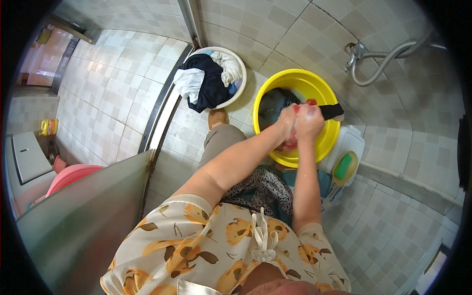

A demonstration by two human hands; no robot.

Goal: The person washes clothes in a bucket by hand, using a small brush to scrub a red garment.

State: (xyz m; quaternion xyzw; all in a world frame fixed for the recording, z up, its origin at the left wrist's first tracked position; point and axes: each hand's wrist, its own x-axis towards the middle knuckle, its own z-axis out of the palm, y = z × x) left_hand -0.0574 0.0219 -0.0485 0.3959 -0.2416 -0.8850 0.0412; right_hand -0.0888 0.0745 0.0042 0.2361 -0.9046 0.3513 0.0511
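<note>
Over a yellow plastic tub [297, 73], my left hand [287, 120] and my right hand [310, 120] are closed side by side on a wet red cloth [290, 142]. Suds show on the fingers. A piece of the cloth hangs down below the hands, and a little red shows above them. A black item [332, 111], perhaps a sock, sticks out to the right by my right hand and over the tub's rim; how it is held is hidden. Dark cloth [288, 96] lies in the murky water on the tub's left side.
A white basin [241, 70] heaped with dark and white clothes stands upper left. Right of the tub, a green soap bar [343, 166] sits in a dish on a white lidded container [359, 143]. A shower hose [387, 55] hangs on the wall. A glass panel [88, 214] stands lower left.
</note>
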